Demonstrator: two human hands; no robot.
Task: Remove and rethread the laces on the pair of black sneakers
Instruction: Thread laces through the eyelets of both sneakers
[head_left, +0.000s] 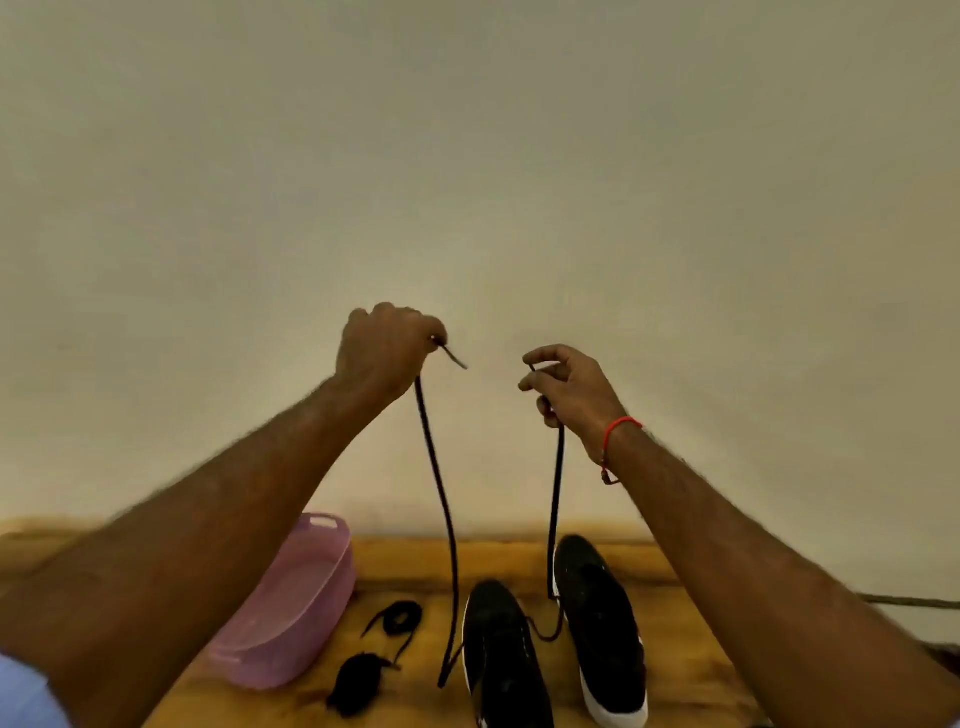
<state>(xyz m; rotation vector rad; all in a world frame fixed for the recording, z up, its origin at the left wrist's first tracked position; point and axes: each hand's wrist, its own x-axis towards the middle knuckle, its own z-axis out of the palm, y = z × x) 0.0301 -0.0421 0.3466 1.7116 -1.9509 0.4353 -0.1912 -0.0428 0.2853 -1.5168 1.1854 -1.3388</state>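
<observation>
Overhead, left hand (387, 353) and right hand (571, 392) each grip lace (556, 499) ends; pink tub (291, 613) holds nothing visible.

Single head-worn view; faces forward and slightly down toward a bare wall; close behind raised hands (467, 374); counter (405, 566) below them.

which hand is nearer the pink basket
Left. The left hand is raised above the pink basket, slightly to its right; the right hand is raised farther right, above the sneakers.
</observation>
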